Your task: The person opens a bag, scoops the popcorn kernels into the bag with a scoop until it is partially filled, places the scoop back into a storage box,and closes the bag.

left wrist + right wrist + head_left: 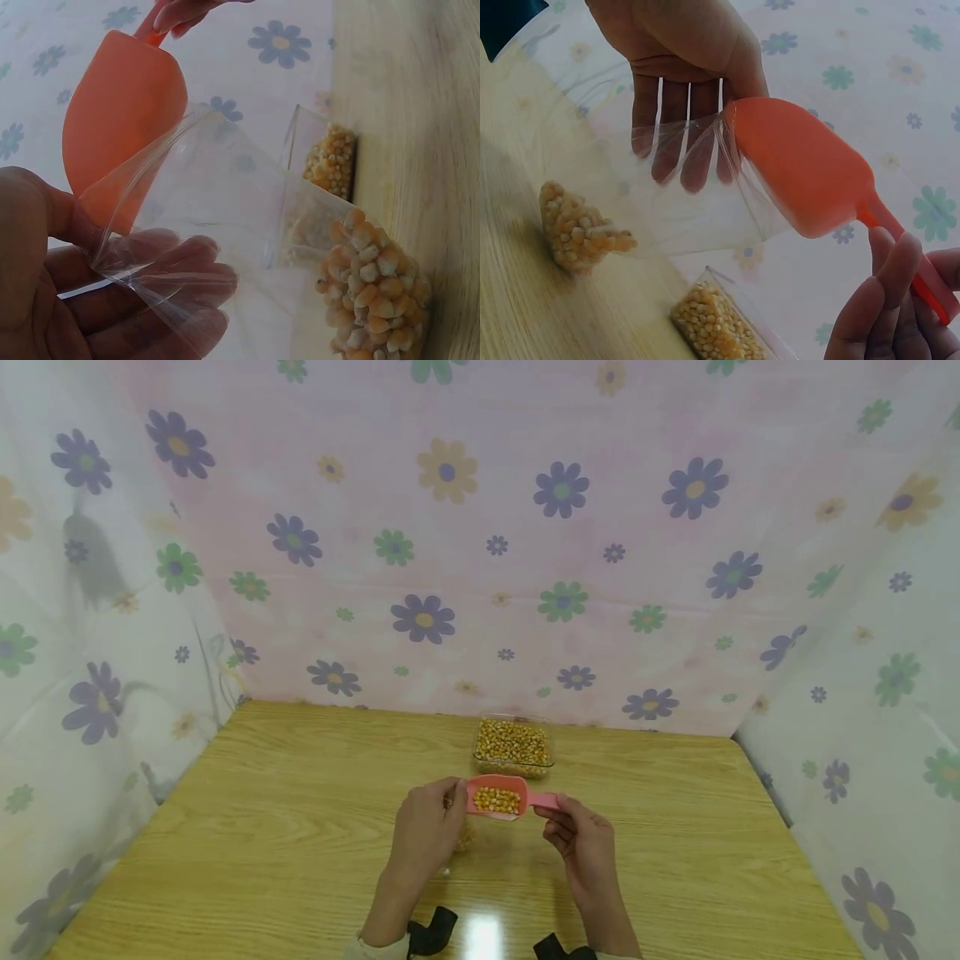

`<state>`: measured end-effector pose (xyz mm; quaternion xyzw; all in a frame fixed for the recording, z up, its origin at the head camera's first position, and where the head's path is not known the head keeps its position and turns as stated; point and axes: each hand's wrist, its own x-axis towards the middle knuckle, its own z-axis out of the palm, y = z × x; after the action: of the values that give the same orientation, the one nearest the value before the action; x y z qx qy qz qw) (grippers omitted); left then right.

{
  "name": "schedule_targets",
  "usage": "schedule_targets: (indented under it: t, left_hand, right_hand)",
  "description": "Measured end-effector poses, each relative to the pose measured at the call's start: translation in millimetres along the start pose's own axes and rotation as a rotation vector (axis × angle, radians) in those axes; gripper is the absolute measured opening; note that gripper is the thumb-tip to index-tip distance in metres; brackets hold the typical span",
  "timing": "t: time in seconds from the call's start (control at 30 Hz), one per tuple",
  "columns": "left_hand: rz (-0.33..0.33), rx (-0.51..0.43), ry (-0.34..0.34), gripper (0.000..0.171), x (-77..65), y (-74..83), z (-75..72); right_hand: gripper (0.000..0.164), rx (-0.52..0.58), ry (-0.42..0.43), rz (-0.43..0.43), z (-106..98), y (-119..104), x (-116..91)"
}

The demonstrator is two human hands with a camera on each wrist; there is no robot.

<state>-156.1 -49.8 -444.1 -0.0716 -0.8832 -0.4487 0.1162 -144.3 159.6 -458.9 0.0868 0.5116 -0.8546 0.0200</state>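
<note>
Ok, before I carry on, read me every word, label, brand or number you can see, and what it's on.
None: no text can be read in any view.
The scoop, clear bag and clear container show no visible lettering.
The backdrop shows only printed flowers.
Any marking on the black wrist pieces is too small to tell.
</note>
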Motion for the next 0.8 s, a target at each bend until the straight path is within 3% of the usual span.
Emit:
schedule_targets:
  t: [0.57,0.8]
  left_hand:
    - [0.008,0.01,-0.007,0.031,-1.9,-0.1,-1.5]
    - [0.032,0.014,0.005,0.034,-3.2,0.4,-1.5]
  right_hand:
    - [0.022,-0.132,0.198,-0.084,10.8,-8.8,-6.7]
    - [0.029,-0.274,0.196,-0.152,17.6,-11.0,-14.2]
